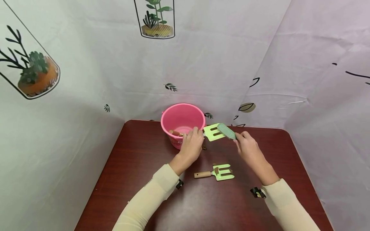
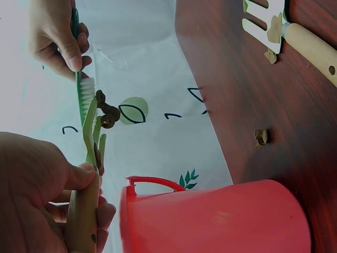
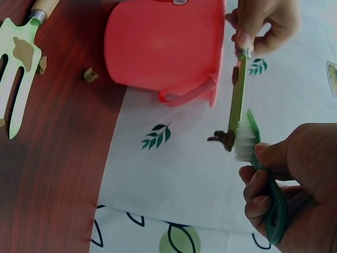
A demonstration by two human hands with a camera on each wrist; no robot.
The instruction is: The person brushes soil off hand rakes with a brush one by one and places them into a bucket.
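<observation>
My left hand [image 1: 190, 142] grips a small garden fork [image 1: 211, 134] by its wooden handle, its light green tines pointing right. A dark brown clump [image 2: 109, 116] clings to the tine ends on the underside. With curled fingers, my right hand [image 1: 249, 148] holds a green scrubbing brush [image 3: 276, 211], its white bristles [image 3: 244, 141] right against the tines. Both tools are up off the table, at the near right rim of a pink bucket [image 1: 185, 107]. A second garden fork [image 1: 223, 173] lies on the table nearer to me, brown patches on its green head.
The bucket stands at the back of the dark red table [image 1: 138, 179], close to the white patterned cloth wall [image 1: 202, 64]. A brown crumb [image 2: 261, 138] lies on the tabletop between the bucket and the lying fork, and another crumb [image 3: 42, 65] sits beside that fork.
</observation>
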